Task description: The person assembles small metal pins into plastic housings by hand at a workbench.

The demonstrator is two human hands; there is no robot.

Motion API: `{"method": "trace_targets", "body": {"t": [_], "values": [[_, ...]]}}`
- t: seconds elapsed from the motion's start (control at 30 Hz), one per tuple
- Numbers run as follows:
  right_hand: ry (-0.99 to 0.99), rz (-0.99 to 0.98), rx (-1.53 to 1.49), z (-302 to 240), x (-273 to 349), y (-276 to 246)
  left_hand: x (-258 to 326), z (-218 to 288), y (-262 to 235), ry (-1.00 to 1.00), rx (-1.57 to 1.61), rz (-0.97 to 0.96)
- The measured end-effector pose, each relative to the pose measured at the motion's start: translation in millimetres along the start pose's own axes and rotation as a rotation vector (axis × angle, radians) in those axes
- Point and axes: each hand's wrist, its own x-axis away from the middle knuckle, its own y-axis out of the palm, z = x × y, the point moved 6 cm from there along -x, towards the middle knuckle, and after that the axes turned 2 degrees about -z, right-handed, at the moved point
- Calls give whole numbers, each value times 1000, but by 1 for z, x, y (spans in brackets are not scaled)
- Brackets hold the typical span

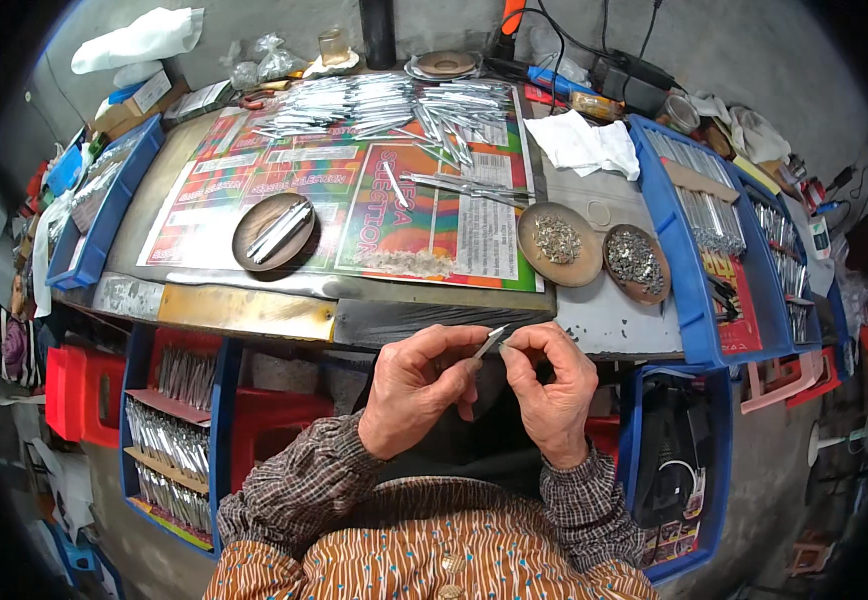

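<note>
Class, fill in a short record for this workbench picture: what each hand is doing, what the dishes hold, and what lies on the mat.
Left hand: pinches a thin metal strip
Right hand: fingers at the strip's tip
Left dish: a few metal strips
Two right dishes: small metal bits
Mat: colourful, strip piles along its far edge
Blue trays: more strips, right side

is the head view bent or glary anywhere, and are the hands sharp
Head view: strong fisheye, the table edge bows and the corners go black; soft glare on that metal edge; left hand, right hand and the thin metal piece are fairly sharp.
</note>
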Motion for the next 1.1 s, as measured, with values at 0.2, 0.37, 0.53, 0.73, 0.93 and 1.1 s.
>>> {"method": "trace_targets", "body": {"t": [0.2,0.37,0.53,0.73,0.93,1.1], "values": [[-6,-25,30,-5,2,5,8,1,-1,52,-46,20],[-3,-34,34,-4,4,6,11,2,0,84,-49,31],[5,-33,32,-2,5,7,12,0,0,118,-90,51],[11,-24,33,-2,6,5,13,-1,2,219,-143,58],[-17,9,51,-3,9,3,13,4,7,275,-294,67],[137,3,-97,13,13,5,11,1,7,220,-303,64]]}}
